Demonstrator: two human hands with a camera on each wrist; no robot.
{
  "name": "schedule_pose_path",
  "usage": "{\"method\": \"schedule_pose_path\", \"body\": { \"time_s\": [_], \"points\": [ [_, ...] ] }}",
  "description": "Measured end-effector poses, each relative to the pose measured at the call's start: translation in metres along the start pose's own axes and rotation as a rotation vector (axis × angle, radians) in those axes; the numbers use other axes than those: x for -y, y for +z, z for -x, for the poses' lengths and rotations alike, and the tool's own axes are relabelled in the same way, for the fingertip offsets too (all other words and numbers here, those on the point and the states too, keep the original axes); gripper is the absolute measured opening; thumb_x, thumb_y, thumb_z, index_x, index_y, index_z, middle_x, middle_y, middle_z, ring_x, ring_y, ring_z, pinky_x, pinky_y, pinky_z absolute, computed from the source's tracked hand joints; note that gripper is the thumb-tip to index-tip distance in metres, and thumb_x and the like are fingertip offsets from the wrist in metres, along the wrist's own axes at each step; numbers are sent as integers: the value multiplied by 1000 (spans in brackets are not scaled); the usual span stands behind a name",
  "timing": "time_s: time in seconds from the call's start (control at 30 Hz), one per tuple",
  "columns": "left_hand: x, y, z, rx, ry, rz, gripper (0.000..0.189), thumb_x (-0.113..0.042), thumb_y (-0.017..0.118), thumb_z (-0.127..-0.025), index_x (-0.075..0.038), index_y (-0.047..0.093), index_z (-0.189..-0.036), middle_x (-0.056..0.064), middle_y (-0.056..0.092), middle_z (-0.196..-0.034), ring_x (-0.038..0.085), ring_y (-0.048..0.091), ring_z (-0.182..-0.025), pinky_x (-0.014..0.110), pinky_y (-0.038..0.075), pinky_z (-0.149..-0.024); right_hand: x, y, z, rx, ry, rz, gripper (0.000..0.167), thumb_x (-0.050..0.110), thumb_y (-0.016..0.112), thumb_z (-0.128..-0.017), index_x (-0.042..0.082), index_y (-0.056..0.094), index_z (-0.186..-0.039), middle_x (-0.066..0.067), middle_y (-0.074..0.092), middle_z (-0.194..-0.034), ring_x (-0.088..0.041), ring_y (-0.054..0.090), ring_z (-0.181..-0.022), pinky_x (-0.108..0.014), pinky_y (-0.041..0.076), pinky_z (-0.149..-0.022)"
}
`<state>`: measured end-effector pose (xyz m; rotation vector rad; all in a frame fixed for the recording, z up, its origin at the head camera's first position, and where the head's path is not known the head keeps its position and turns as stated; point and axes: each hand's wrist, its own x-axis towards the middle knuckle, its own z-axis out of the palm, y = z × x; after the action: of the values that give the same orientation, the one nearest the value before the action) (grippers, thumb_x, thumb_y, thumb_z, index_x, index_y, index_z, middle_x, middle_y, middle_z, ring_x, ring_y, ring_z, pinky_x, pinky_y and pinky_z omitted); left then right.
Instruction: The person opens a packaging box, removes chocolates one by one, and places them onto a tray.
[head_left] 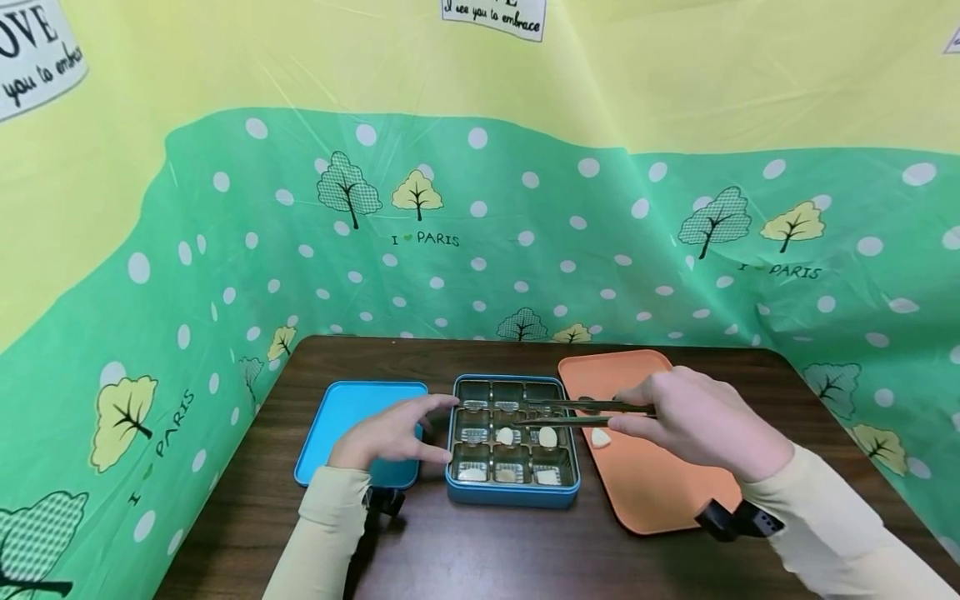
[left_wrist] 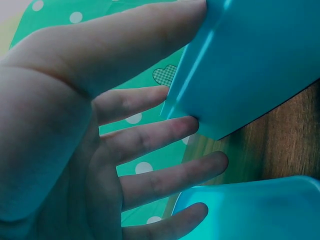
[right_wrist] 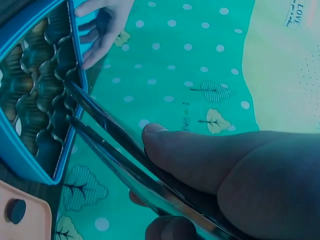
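A blue box (head_left: 513,495) with a compartmented insert stands mid-table. White pieces (head_left: 548,437) lie in its middle-row centre and right compartments; pale patches in the front row are unclear. My left hand (head_left: 393,433) touches the box's left side with thumb and fingertips, and the left wrist view shows its fingers (left_wrist: 150,136) spread and nearly straight. With my right hand (head_left: 697,417) I grip long metal tweezers (right_wrist: 120,145). Their tips are parted over the box's middle and far compartments, and I see nothing between them.
Right of the box lies an orange tray (head_left: 652,492) bearing a white piece (head_left: 600,437) and a dark round piece (right_wrist: 16,211). A blue lid (head_left: 375,398) lies to the left, partly under my left hand. A patterned cloth (head_left: 480,250) hangs behind the brown table (head_left: 465,550).
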<state>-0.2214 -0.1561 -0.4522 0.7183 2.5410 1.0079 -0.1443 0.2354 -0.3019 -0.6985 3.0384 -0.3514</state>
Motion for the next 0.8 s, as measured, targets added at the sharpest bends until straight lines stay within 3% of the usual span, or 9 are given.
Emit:
{"method": "schedule_pose_path", "body": {
  "time_s": [0.07,0.13,0.23,0.3,0.5,0.6,0.67,0.73,0.8],
  "points": [
    [-1,0,0,-2,2,2,86,-36,89,-86,-15,47,-158,8,51,-158,33,63,-119,58,52,-103,4,1,-3,11,-15,3,24,40,76,-96,40,71,-73,16,37,-53,-2,32,-47,-25,24,-46],
    [-1,-1,0,-2,4,7,85,-35,89,-86,-14,47,-158,9,51,-158,33,62,-120,58,51,-103,7,2,-6,24,-23,-3,21,39,75,-97,37,73,-76,17,47,-56,0,36,-49,-25,28,-47],
    [-1,-1,0,-1,9,10,85,-34,89,-86,-14,48,-157,9,51,-157,34,62,-120,59,51,-104,10,6,-11,40,-21,-18,11,40,75,-97,32,83,-94,19,64,-66,0,45,-49,-29,35,-45],
    [-1,-2,0,2,10,11,85,-34,89,-86,-14,47,-157,9,50,-158,35,62,-121,59,50,-104,11,9,-14,35,-34,-17,16,41,76,-96,28,85,-103,16,75,-81,1,49,-50,-30,38,-44],
    [-1,-1,1,6,3,-8,85,-36,88,-87,-16,46,-158,6,49,-159,34,62,-123,57,50,-106,15,16,-23,14,-106,4,10,37,79,-94,34,82,-85,5,81,-102,1,45,-47,-26,34,-43],
    [-1,-1,0,11,10,-9,85,-37,87,-88,-14,45,-159,6,49,-160,34,61,-123,58,49,-106,16,18,-26,14,-130,8,19,34,80,-93,35,78,-75,2,81,-99,2,46,-48,-25,34,-45],
    [-1,-1,0,15,14,-7,86,-37,87,-88,-13,45,-159,7,49,-160,35,61,-124,58,49,-107,17,19,-28,18,-128,16,30,34,81,-93,34,71,-65,5,78,-89,1,42,-47,-25,31,-45],
    [-1,-1,0,15,17,-2,86,-37,87,-88,-13,45,-159,7,49,-159,36,61,-124,58,49,-106,18,20,-29,25,-131,24,43,34,81,-93,33,59,-57,12,63,-67,0,38,-47,-24,28,-47],
    [-1,-1,0,14,19,2,86,-36,88,-87,-12,46,-158,8,49,-159,36,61,-123,59,49,-106,19,22,-31,30,-141,34,50,34,81,-92,30,49,-54,16,40,-56,0,34,-47,-23,25,-48]
  ]
}}
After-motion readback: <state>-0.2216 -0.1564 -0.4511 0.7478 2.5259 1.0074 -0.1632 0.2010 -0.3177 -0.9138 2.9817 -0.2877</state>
